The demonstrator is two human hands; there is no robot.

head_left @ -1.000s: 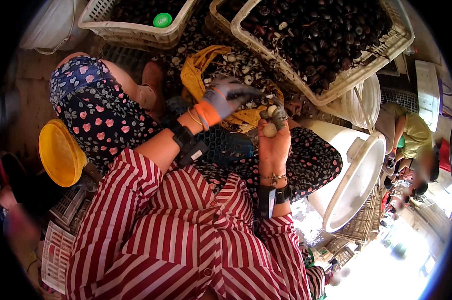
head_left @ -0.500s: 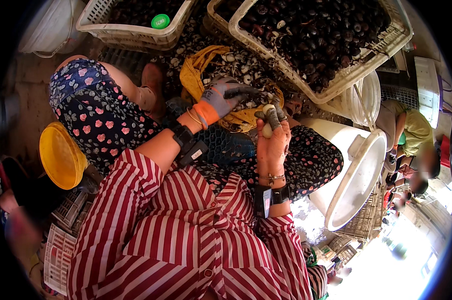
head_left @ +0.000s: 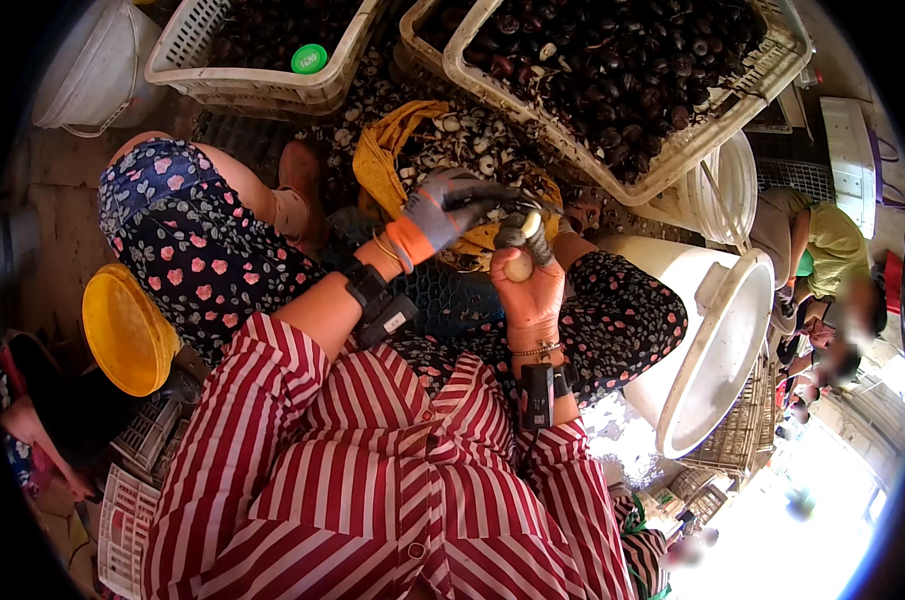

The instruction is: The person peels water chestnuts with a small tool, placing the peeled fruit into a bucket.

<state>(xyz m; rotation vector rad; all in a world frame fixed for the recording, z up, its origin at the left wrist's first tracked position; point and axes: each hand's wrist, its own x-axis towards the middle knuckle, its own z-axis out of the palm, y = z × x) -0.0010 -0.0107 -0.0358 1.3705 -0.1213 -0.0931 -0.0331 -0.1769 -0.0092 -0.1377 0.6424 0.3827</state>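
A big white crate point(head_left: 668, 161) is sitting at the top, filled with lots of dark, round, shiny water chestnuts point(head_left: 623, 75), or what look like them. A white tub point(head_left: 718, 350) is standing on the right. A yellow bucket point(head_left: 128, 330) is standing on the left. A yellow cloth point(head_left: 376, 165) is lying past the hands, with pale bits point(head_left: 463, 135) resting on it.

The gloved left hand point(head_left: 448, 210) is hovering with its fingers stretched toward the right hand point(head_left: 533, 293); I cannot tell if it is holding anything. The right hand is facing palm up, its fingers curling around a pale ball point(head_left: 518, 265), probably a peeled water chestnut. A small pale piece point(head_left: 532, 222) is showing higher up, among the fingers.

The ball is looking light and hard. It is probably feeling wet and slippery, so squeezing too hard could be making it pop out or chip. Its round sides are looking best for holding.
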